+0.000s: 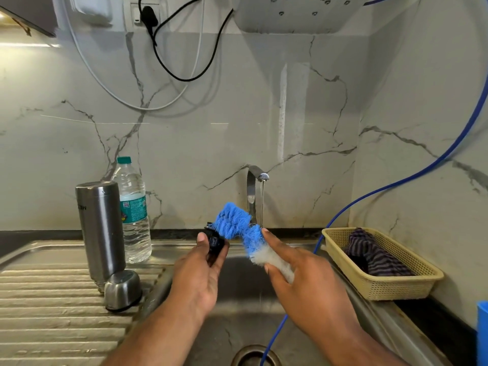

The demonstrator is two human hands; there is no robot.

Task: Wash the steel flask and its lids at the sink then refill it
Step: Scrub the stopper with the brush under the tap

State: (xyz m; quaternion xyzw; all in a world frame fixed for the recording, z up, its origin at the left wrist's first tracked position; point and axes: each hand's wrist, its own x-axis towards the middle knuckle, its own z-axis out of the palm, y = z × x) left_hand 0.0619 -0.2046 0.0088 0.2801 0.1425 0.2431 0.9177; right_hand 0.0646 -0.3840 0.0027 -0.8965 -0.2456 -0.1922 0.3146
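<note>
The steel flask [101,228] stands upside down on the ribbed drainboard [47,307] at the left. Its steel outer lid [122,289] lies in front of it. Over the sink basin [237,307], my left hand [200,276] grips a small black inner lid [215,245]. My right hand [303,281] holds a blue and white bottle brush [241,228] by its white end, and the bent blue bristles press against the black lid. Behind the brush, a thin stream of water runs from the steel tap [254,186].
A clear plastic water bottle [133,212] with a green cap stands behind the flask. At the right a yellow basket [380,270] holds a striped cloth. A blue hose [369,196] runs down the right wall into the sink near the drain [254,356].
</note>
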